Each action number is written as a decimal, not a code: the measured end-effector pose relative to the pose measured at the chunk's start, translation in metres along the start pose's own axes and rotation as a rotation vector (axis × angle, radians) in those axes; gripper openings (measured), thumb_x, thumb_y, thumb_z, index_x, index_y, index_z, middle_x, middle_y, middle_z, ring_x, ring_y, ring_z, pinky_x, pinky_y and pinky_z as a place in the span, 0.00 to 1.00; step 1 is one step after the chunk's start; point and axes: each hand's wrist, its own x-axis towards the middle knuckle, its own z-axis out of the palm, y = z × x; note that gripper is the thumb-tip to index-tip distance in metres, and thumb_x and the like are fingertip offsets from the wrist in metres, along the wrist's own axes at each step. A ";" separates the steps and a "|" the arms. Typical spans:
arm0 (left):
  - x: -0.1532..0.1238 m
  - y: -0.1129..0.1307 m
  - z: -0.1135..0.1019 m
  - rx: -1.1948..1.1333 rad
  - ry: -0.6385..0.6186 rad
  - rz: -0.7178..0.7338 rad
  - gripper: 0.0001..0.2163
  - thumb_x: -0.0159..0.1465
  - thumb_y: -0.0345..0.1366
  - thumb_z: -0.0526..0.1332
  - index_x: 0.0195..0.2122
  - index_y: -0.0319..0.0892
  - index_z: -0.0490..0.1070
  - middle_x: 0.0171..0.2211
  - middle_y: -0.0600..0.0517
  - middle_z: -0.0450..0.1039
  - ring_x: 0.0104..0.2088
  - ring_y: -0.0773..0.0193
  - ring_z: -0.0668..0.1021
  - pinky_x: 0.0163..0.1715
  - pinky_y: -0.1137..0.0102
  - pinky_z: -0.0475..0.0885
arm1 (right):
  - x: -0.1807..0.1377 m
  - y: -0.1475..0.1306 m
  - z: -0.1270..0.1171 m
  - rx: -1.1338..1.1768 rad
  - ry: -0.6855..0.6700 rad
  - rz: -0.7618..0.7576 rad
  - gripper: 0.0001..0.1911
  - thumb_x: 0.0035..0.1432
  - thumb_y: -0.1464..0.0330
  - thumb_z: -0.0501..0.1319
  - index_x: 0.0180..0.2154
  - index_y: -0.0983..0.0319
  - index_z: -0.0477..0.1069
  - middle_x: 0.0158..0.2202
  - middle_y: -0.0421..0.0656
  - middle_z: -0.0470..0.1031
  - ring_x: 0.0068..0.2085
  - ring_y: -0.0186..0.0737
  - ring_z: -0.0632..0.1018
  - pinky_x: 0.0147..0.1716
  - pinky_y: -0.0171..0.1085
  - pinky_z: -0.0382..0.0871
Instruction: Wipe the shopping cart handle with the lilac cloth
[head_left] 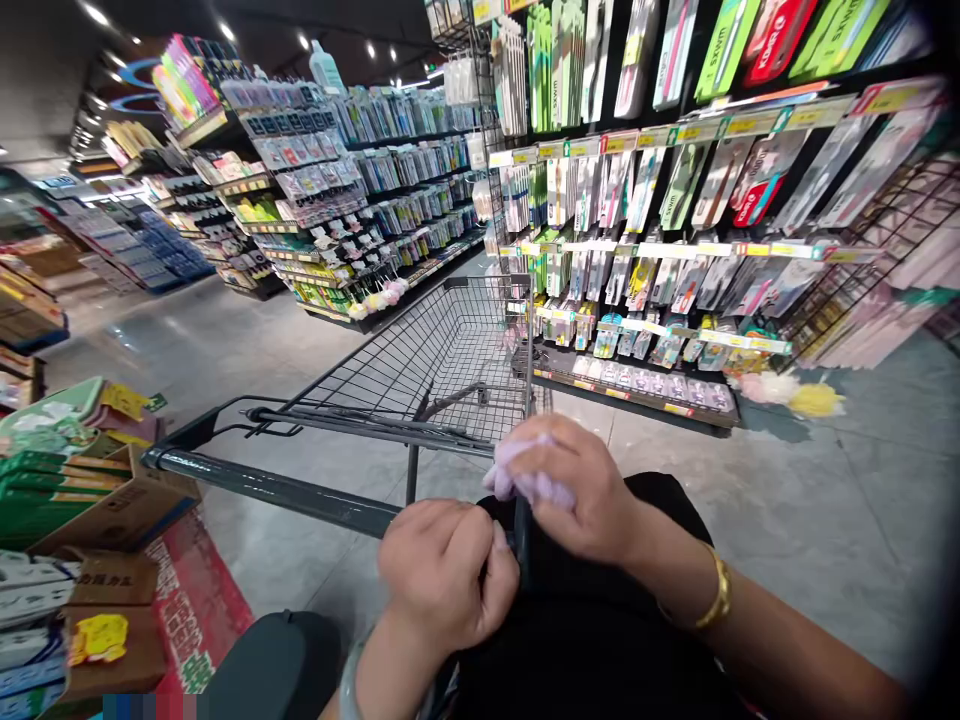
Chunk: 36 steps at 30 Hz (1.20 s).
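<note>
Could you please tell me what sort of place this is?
Most likely a supermarket or similar shop: there is a dark grey metal wire shopping cart, with colourful packaged goods on a black metal rack bearing yellow and white price labels.

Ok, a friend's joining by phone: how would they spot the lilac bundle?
Find the shopping cart, then the right hand at its near end. That hand clutches the bundle, pale lilac and crumpled, unlike the smooth dark handle near it.

Far left, stocked shelves (pixel 271 228) carry a bottle (pixel 325 68) on top. A rack (pixel 634 396) of packets (pixel 720 50) stands right. Near left, cartons (pixel 112 512) sit beside a red mat (pixel 199 600).
</note>
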 end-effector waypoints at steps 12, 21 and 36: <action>-0.007 -0.027 -0.007 -0.036 0.077 0.016 0.08 0.55 0.28 0.55 0.20 0.44 0.58 0.17 0.55 0.65 0.20 0.66 0.70 0.24 0.69 0.64 | 0.009 0.003 0.030 0.085 0.053 -0.109 0.13 0.50 0.73 0.57 0.40 0.58 0.70 0.43 0.47 0.73 0.47 0.45 0.75 0.46 0.48 0.72; -0.013 -0.060 -0.020 -0.029 -0.027 -0.067 0.11 0.59 0.32 0.52 0.20 0.45 0.61 0.16 0.54 0.65 0.19 0.65 0.70 0.25 0.69 0.67 | 0.011 0.012 0.062 0.077 0.123 0.042 0.16 0.52 0.75 0.56 0.44 0.58 0.69 0.47 0.48 0.69 0.50 0.47 0.73 0.48 0.50 0.71; -0.013 -0.071 -0.057 0.146 -0.245 -0.461 0.14 0.70 0.43 0.48 0.51 0.42 0.64 0.33 0.50 0.77 0.35 0.58 0.78 0.35 0.66 0.68 | 0.041 0.021 0.126 0.094 0.009 -0.184 0.18 0.53 0.73 0.59 0.47 0.59 0.68 0.50 0.48 0.69 0.53 0.46 0.70 0.54 0.50 0.67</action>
